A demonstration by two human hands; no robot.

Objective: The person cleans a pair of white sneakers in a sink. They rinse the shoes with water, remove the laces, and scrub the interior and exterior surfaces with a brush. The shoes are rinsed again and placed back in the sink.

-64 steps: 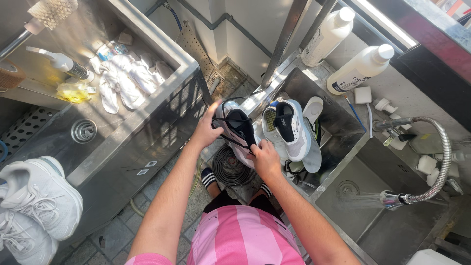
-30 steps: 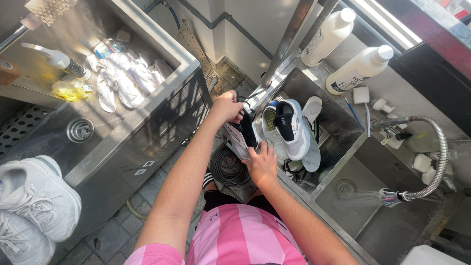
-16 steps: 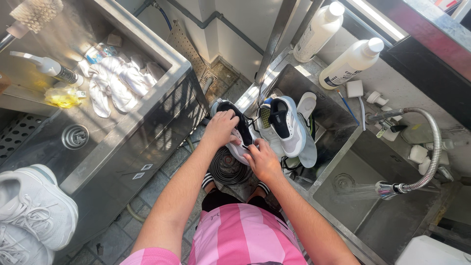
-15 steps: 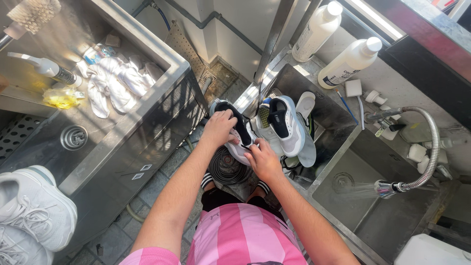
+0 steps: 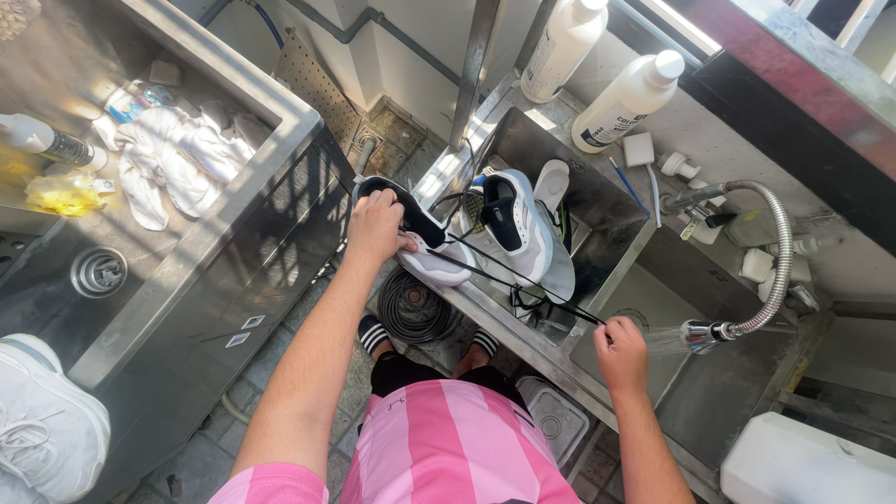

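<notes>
two steel basins flank the person, and going from the left: a white sneaker point(image 5: 42, 425) sits at the near left edge, then the left basin point(image 5: 201, 229) holds a yellow cloth point(image 5: 61, 191), a spray bottle point(image 5: 42, 142) and a heap of white rags point(image 5: 177, 161) on its far shelf, parked out of the wet. a coiled hose point(image 5: 411, 310) lies on the tiled floor between the basins, near the person's feet

the left hand point(image 5: 373, 227) is wrapped over the collar of a black and white shoe point(image 5: 415, 245), fingers closed on it, pinning it against the corner of the right basin point(image 5: 611, 247) so it will not slide while the lace is drawn. a black shoelace point(image 5: 523, 280) runs taut from that shoe, down and to the right, to the right hand point(image 5: 621, 341), which is closed in a fist pinching the lace's end near the sink's front rim. just behind the lace a second grey and white shoe point(image 5: 513, 224) lies in the basin beside a pale insole point(image 5: 553, 182). further right a flexible sprayer point(image 5: 747, 322) sends water into the sink, and two white bottles point(image 5: 630, 103) stand on the far ledge

half a second ago both hands were close together on the shoe's tongue; now the right one has swung well away to the right, pulling the lace out long, while the left has stayed on the shoe
</notes>
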